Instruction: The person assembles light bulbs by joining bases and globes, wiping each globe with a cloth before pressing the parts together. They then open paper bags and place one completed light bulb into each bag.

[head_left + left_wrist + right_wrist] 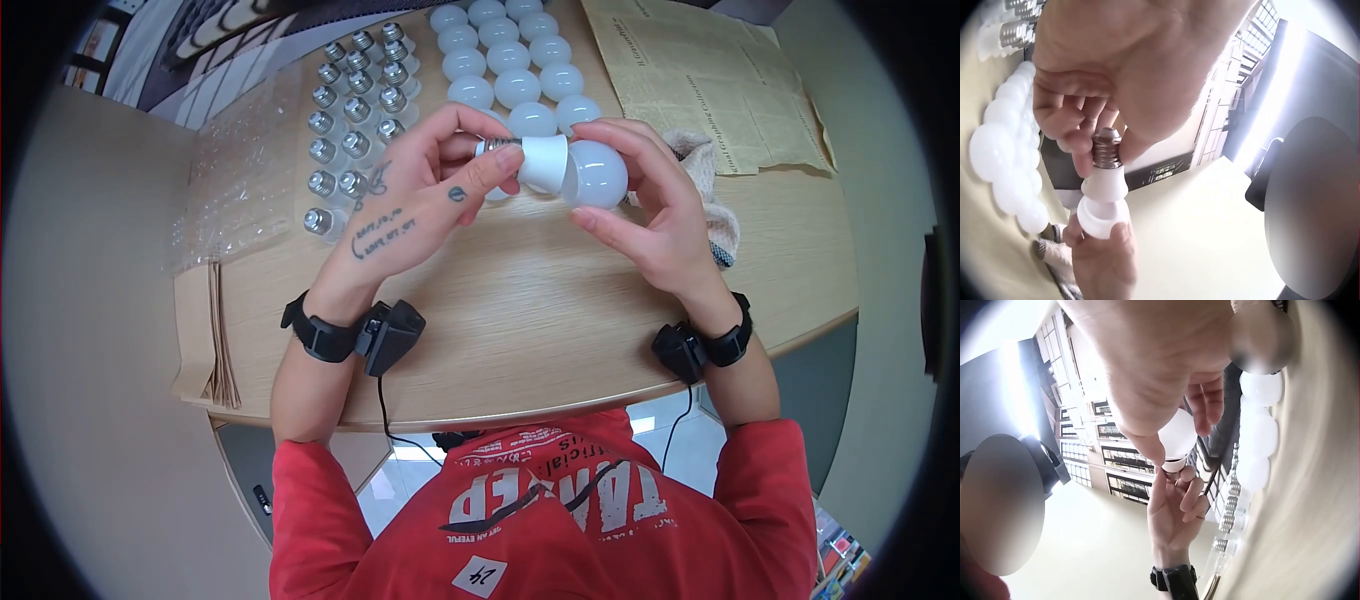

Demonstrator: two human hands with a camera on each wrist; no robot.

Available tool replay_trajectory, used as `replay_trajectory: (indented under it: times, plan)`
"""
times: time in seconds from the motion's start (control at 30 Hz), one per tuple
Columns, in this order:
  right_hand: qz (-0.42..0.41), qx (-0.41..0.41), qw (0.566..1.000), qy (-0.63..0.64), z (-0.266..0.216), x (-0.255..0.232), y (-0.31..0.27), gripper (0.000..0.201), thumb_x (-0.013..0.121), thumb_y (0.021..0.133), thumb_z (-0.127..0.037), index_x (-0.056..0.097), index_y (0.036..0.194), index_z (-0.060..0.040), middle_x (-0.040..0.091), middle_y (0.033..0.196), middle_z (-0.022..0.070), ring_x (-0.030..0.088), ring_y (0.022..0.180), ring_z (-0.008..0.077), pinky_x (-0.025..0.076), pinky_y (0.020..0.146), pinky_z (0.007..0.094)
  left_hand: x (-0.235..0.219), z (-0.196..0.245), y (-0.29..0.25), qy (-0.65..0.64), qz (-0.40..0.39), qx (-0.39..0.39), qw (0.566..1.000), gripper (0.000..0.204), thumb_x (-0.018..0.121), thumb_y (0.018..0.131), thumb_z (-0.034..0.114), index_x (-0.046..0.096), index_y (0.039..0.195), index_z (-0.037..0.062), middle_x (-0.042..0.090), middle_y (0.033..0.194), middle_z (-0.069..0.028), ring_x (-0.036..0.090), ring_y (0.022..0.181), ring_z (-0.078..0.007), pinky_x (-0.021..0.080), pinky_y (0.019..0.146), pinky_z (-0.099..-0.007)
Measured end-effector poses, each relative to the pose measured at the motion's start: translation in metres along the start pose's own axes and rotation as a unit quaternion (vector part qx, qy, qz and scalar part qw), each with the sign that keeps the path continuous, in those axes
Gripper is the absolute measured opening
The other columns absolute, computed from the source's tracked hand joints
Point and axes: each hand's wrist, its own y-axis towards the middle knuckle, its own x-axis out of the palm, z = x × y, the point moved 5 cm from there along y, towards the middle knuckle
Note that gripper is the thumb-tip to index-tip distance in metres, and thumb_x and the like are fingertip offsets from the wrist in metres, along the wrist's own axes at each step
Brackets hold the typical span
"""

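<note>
In the head view my left hand [425,200] pinches a white bulb base [543,163] by its metal screw cap, thumb on the near side. The screw cap [1107,150] shows between thumb and fingers in the left wrist view. My right hand [655,210] holds a round white bulb cover [602,176] between thumb and fingers. The cover's narrow end meets the wide end of the base, roughly in line with it. Both pieces are held up above the table, in front of the rows of bulb parts.
Rows of bulb bases [355,110] with metal screw caps stand at the back left. White bulb covers [516,88] lie in rows beside them. Bubble wrap [240,170] and folded brown paper [215,335] are at the left, printed paper [700,80] and a cloth [697,160] at the right.
</note>
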Motion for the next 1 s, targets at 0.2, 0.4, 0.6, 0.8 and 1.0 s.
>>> replay_trajectory:
  times: [0.2, 0.4, 0.6, 0.8, 1.0]
  plan:
    - [0.008, -0.005, 1.000, 0.019, 0.000, 0.000, 0.000, 0.054, 0.080, 0.078, -0.014, 0.059, 0.127, -0.0048, 0.055, 0.125, 0.0079, 0.058, 0.103, 0.0154, 0.048, 0.078, 0.0261, 0.009, -0.007, 0.001, -0.044, -0.012, -0.020, 0.999, 0.025, 0.060, 0.099, 0.024, 0.053, 0.114, 0.0046, 0.068, 0.083, -0.0089, 0.049, 0.057, -0.0048, 0.036, 0.047, -0.0195]
    - [0.024, -0.012, 0.999, 0.023, 0.001, -0.001, 0.000, 0.056, 0.080, 0.078, -0.016, 0.058, 0.128, -0.0052, 0.054, 0.123, 0.0085, 0.058, 0.103, 0.0168, 0.048, 0.078, 0.0265, 0.014, -0.011, 0.001, -0.060, -0.034, -0.018, 0.997, 0.024, 0.056, 0.100, 0.024, 0.052, 0.113, 0.0049, 0.067, 0.084, -0.0102, 0.051, 0.056, -0.0061, 0.037, 0.047, -0.0203]
    - [-0.013, -0.031, 0.999, -0.039, -0.001, 0.002, -0.001, 0.055, 0.078, 0.079, -0.019, 0.057, 0.128, -0.0048, 0.053, 0.124, 0.0098, 0.057, 0.107, 0.0211, 0.047, 0.083, 0.0296, 0.030, -0.014, -0.005, -0.059, -0.039, -0.052, 0.996, 0.029, 0.045, 0.104, 0.031, 0.049, 0.119, 0.0055, 0.054, 0.078, -0.0029, 0.049, 0.059, -0.0068, 0.036, 0.050, -0.0211]
    - [-0.057, -0.029, 0.998, 0.022, 0.006, 0.011, -0.008, 0.061, 0.074, 0.085, -0.022, 0.044, 0.136, -0.0053, 0.052, 0.126, 0.0125, 0.056, 0.111, 0.0280, 0.044, 0.093, 0.0356, 0.039, -0.017, -0.009, -0.083, -0.044, -0.039, 0.995, 0.031, 0.041, 0.105, 0.033, 0.049, 0.118, 0.0057, 0.044, 0.078, 0.0005, 0.041, 0.060, -0.0062, 0.031, 0.053, -0.0211]
    - [-0.065, -0.012, 0.996, -0.059, -0.001, 0.010, -0.008, 0.061, 0.075, 0.085, -0.025, 0.043, 0.132, -0.0056, 0.056, 0.125, 0.0136, 0.059, 0.110, 0.0301, 0.046, 0.093, 0.0372, 0.040, -0.020, -0.009, -0.064, -0.036, -0.036, 0.997, 0.030, 0.040, 0.105, 0.031, 0.049, 0.117, 0.0053, 0.044, 0.079, 0.0006, 0.039, 0.060, -0.0059, 0.030, 0.053, -0.0209]
